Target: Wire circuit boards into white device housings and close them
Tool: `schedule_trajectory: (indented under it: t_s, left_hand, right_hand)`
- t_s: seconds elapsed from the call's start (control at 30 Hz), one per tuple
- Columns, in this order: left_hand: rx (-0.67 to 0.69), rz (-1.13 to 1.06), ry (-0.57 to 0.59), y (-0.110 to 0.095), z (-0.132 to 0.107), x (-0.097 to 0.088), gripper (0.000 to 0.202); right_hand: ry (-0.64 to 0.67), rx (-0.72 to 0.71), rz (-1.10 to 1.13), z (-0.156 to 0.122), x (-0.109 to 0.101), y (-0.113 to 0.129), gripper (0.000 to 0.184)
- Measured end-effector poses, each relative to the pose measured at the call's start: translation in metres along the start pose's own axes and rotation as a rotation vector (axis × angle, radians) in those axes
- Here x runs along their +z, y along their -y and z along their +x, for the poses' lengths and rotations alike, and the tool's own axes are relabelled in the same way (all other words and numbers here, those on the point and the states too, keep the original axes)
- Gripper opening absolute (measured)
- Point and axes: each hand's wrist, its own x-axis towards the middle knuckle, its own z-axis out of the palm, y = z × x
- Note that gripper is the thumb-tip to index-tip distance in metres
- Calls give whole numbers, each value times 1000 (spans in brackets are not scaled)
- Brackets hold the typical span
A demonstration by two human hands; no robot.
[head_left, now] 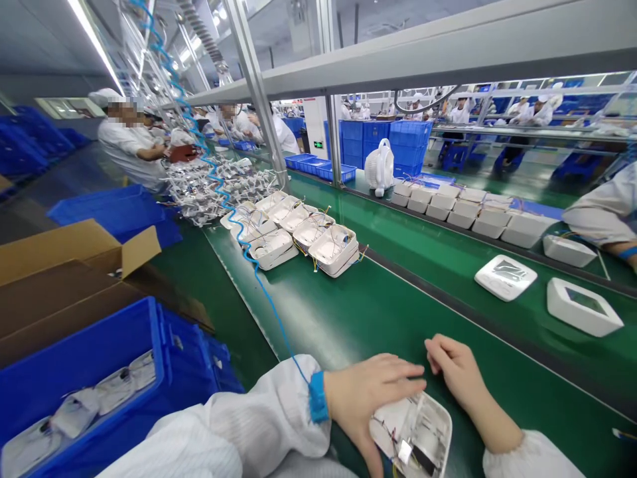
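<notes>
White housing point(415, 431) lies under the flat left hand point(371, 392), curled right hand point(455, 372) beside.

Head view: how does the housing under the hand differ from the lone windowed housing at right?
The near housing shows its open inside with wires; the windowed housing shows a closed face. The left hand rests on the near housing; the windowed housing lies untouched. Both are white.

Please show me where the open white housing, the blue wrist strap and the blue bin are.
open white housing point(428, 425), head view, inner side.
blue wrist strap point(317, 397), head view, band middle.
blue bin point(184, 365), head view, right wall.
</notes>
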Motion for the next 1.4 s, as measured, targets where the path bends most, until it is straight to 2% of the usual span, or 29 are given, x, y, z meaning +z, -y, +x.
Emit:
schedule_trajectory:
  t_s: [0.07, 0.13, 0.2, 0.27, 0.33, 0.4, 0.47, 0.5, 0.53, 0.57, 0.63, 0.73, 0.87, 1.1, 1.23, 1.4]
  left_hand:
    - [12, 62, 86, -6, -6, 3, 126]
    - [-12, 131, 146, -10, -12, 4, 123]
    - [-64, 196, 150, -12, -20, -1, 115]
    - [-126, 268, 100, -13, -31, -17, 103]
    - [-181, 382, -4, -11, -48, -48, 95]
    - [-241, 543, -200, -6, -69, -91, 90]
    - [-464, 700, -421, 4, -90, -143, 84]
    - [-640, 766, -507, 9, -100, -169, 81]
    - [-840, 823, -560, 15, -110, -195, 76]
    - [-937, 849, -601, 21, -118, -219, 70]
    - [-1065, 880, -649, 32, -132, -257, 66]
    - [-1192, 888, -658, 48, -144, -291, 65]
    - [-1232, 858, -653, 69, -154, -307, 72]
    - [-1139, 804, -594, 100, -169, -315, 87]
    - [-1076, 803, -551, 109, -172, -317, 90]
    - [-1066, 812, -557, 111, -173, -317, 96]
  right_hand:
    - [-91, 5, 13, 3, -5, -2, 49]
    - [-103, 18, 7, 4, -8, -2, 49]
    - [-75, 28, -32, 5, -8, -2, 49]
    - [-61, 35, -80, 4, -7, -1, 48]
    - [-44, 34, -119, 3, -5, -2, 49]
    - [-5, 23, -162, 3, -3, -3, 48]
    - [37, 11, -204, 3, -1, -4, 48]
    - [49, 7, -222, 3, 0, -4, 47]
    - [60, 4, -237, 3, 1, -4, 47]
    - [71, 5, -251, 3, 2, -5, 47]
    - [85, 13, -274, 3, 2, -5, 47]
    - [93, 30, -282, 3, 2, -5, 47]
    - [92, 33, -287, 3, 2, -4, 47]
    - [106, 15, -321, 2, 3, -4, 46]
    - [119, -8, -338, 2, 3, -6, 45]
    - [122, -42, -352, 2, 4, -7, 45]
